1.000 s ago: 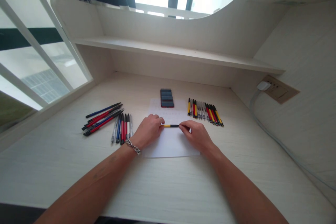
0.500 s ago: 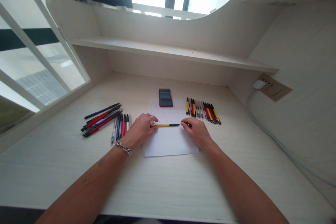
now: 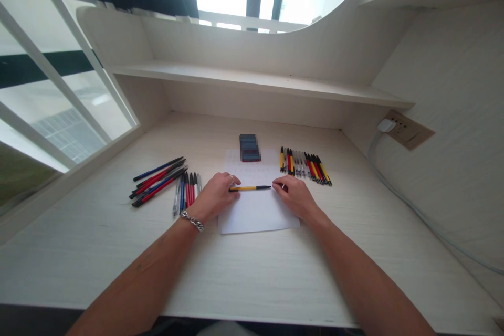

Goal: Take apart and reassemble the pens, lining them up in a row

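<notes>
A yellow pen (image 3: pixel 249 188) with a dark tip lies level just above a white sheet of paper (image 3: pixel 258 215) in the middle of the desk. My left hand (image 3: pixel 216 197), with a ring and a chain bracelet, is closed on the pen's left end. My right hand (image 3: pixel 293 197) has its fingers pinched together at the pen's dark right tip. Both hands rest on the paper's edges.
A loose group of blue, red and black pens (image 3: pixel 157 181) lies left, with several more in a row (image 3: pixel 187 189) beside my left hand. A neat row of yellow, red and clear pens (image 3: pixel 305 165) lies right. A dark blurred block (image 3: pixel 250 148) sits behind the paper. A wall socket with a cable (image 3: pixel 394 128) is far right.
My left hand has slid left along the pen, so more of its yellow barrel shows. My right hand now sits only at the dark tip. The view shifted a little.
</notes>
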Available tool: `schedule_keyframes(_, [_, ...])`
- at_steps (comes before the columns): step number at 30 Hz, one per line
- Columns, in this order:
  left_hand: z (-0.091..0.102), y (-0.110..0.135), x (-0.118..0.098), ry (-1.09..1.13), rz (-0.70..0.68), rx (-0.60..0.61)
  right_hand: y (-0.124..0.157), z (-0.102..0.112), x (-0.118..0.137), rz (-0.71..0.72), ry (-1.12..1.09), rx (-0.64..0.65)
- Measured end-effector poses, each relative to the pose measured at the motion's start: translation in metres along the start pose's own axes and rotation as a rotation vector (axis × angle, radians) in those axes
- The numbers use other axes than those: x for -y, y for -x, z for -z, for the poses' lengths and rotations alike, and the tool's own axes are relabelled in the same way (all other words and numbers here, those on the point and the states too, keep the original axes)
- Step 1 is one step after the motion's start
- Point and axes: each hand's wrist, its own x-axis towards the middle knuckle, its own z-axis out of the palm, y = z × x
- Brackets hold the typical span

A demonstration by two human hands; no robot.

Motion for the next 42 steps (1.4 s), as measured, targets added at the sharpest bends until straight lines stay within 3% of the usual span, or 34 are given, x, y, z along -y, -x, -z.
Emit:
schedule_keyframes(22, [-0.002, -0.002, 0.0, -0.036, -0.055, 0.022, -0.003, -0.007, 0.0, 0.014, -0.035, 0.007])
schedule_keyframes(31, [-0.005, -0.003, 0.0, -0.037, -0.05, 0.019, -0.005, -0.016, 0.004, 0.022, 0.071, 0.077])
schedule_keyframes(36, [-0.005, -0.002, -0.004, -0.045, -0.041, 0.005, -0.006, -0.021, 0.009, 0.013, 0.121, 0.087])
schedule_keyframes(42, [-0.004, -0.001, -0.016, -0.049, -0.055, 0.005, -0.004, -0.02, 0.014, 0.055, 0.022, 0.04])
